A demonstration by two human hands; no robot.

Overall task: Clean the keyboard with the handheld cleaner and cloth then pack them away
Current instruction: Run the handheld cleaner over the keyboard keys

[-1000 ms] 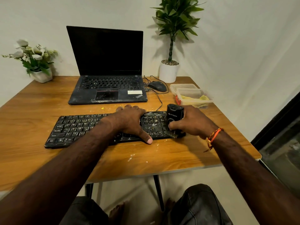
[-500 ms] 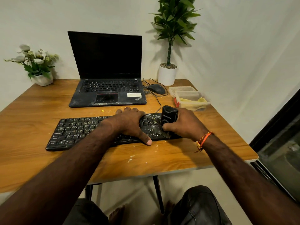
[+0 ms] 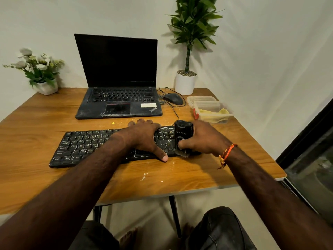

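Note:
A dusty black keyboard [image 3: 84, 147] lies across the middle of the wooden table [image 3: 36, 120]. My left hand [image 3: 144, 136] rests flat on its right half, thumb stretched to the front edge. My right hand [image 3: 203, 138] grips a black handheld cleaner [image 3: 182, 131], standing upright on the keyboard's right end with its brush head down on the keys. A yellow cloth [image 3: 216, 114] lies inside a clear plastic container [image 3: 207, 105] at the right back of the table.
An open, dusty black laptop [image 3: 119, 98] sits behind the keyboard, a wired mouse [image 3: 173, 98] beside it. A tall potted plant [image 3: 186, 82] and a flower pot [image 3: 46, 87] stand at the back corners. White crumbs [image 3: 145, 175] speckle the table front.
The cleaner in my right hand has slid a little leftward along the keyboard's right end. My left hand has stayed on the keys. The head camera has tilted slightly.

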